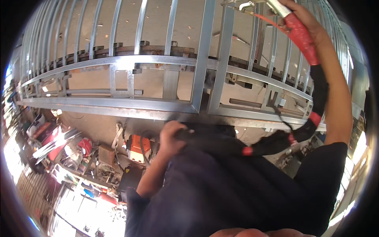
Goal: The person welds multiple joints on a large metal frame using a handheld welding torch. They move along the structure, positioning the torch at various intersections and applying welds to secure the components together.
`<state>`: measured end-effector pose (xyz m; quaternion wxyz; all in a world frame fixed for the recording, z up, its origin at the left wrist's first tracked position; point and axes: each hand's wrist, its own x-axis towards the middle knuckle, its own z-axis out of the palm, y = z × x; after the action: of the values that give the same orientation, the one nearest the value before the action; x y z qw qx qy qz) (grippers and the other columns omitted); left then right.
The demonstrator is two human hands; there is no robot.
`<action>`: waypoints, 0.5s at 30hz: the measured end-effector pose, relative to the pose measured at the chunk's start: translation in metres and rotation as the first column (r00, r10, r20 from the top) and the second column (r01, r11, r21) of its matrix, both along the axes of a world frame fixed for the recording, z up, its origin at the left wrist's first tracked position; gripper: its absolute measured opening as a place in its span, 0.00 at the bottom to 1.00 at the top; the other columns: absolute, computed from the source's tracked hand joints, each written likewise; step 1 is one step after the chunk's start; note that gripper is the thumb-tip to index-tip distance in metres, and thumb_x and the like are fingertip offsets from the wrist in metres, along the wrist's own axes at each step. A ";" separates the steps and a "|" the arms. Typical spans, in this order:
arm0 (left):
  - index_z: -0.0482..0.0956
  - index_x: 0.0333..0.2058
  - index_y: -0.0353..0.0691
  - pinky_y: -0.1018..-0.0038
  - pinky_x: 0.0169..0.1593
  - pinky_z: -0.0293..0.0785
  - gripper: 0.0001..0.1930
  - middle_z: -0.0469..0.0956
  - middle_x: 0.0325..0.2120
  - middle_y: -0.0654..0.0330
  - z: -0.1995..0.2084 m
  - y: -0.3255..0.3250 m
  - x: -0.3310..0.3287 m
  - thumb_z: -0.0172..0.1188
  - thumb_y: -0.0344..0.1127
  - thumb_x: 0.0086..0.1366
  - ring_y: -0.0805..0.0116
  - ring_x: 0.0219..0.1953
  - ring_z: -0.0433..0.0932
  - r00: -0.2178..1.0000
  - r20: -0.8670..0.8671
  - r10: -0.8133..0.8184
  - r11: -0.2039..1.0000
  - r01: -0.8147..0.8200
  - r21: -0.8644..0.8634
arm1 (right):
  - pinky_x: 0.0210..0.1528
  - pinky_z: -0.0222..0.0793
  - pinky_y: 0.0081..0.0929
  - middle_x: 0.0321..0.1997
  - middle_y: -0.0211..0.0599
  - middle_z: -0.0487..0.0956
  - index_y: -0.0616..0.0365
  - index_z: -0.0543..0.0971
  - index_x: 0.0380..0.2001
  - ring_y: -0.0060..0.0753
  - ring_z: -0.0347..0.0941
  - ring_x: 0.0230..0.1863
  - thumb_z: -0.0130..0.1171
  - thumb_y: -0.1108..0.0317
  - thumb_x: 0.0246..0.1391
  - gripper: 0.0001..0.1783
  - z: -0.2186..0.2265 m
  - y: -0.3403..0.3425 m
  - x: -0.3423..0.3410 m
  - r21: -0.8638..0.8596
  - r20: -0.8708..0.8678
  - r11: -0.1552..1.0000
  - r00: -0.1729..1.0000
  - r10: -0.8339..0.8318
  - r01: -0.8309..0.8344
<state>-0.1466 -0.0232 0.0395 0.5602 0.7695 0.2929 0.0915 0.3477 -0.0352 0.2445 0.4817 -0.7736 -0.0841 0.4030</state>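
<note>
Head view shows the right grip (310, 23) clamped around a red-and-silver torch-like tool (301, 36), whose long axis slants from the nozzle (247, 6), ahead-left of that grip, back to the wearer. Left grip (171, 138) (farther off, and I cannot tell whether it clamps anything) sits by the black hose (321, 89), nearer the body than the metal frame (203, 51).

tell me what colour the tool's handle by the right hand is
The handle is red; it shows in the head view, the only one.
</note>
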 end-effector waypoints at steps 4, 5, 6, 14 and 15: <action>0.78 0.39 0.38 0.74 0.35 0.73 0.13 0.74 0.30 0.63 0.047 0.000 -0.031 0.72 0.26 0.57 0.72 0.30 0.73 0.856 0.105 0.505 0.848 -0.516 0.124 | 0.30 0.80 0.19 0.46 0.55 0.82 0.69 0.75 0.53 0.23 0.79 0.27 0.60 0.52 0.67 0.27 -0.096 -0.051 0.077 0.055 -0.327 0.996 0.941 0.085 -0.071; 0.78 0.38 0.38 0.73 0.36 0.73 0.11 0.75 0.30 0.63 0.062 -0.004 -0.032 0.70 0.25 0.58 0.73 0.31 0.73 0.782 0.084 0.618 0.778 -0.624 0.079 | 0.30 0.80 0.20 0.48 0.59 0.81 0.70 0.74 0.55 0.25 0.79 0.29 0.60 0.53 0.67 0.28 -0.102 -0.058 0.074 0.038 -0.354 0.998 0.934 0.056 -0.045; 0.79 0.37 0.38 0.73 0.37 0.73 0.08 0.75 0.30 0.64 0.076 -0.010 -0.035 0.69 0.25 0.60 0.74 0.32 0.73 0.687 0.074 0.723 0.687 -0.726 0.027 | 0.32 0.82 0.22 0.46 0.54 0.81 0.70 0.74 0.54 0.28 0.80 0.32 0.59 0.53 0.68 0.27 -0.096 -0.059 0.061 0.062 -0.386 0.998 0.922 0.010 0.015; 0.79 0.36 0.40 0.75 0.41 0.70 0.03 0.77 0.30 0.64 0.162 -0.025 -0.033 0.65 0.29 0.66 0.73 0.33 0.73 0.583 0.035 0.811 0.468 -0.685 0.558 | 0.41 0.83 0.37 0.44 0.51 0.80 0.71 0.69 0.55 0.40 0.82 0.41 0.53 0.57 0.70 0.25 -0.103 -0.086 0.009 0.145 -0.757 0.979 0.653 0.017 0.142; 0.79 0.36 0.40 0.75 0.41 0.70 0.03 0.77 0.30 0.64 0.167 -0.028 -0.033 0.65 0.29 0.66 0.73 0.33 0.73 0.532 0.036 0.846 0.433 -0.725 0.535 | 0.40 0.82 0.37 0.43 0.51 0.80 0.70 0.69 0.55 0.40 0.81 0.40 0.52 0.58 0.71 0.23 -0.119 -0.086 0.012 0.210 -0.802 0.972 0.587 0.108 0.108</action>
<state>-0.1795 -0.0510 0.2061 0.1973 0.6598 0.6501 0.3211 0.3595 -0.1215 0.1254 0.5555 -0.4425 0.0965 0.6974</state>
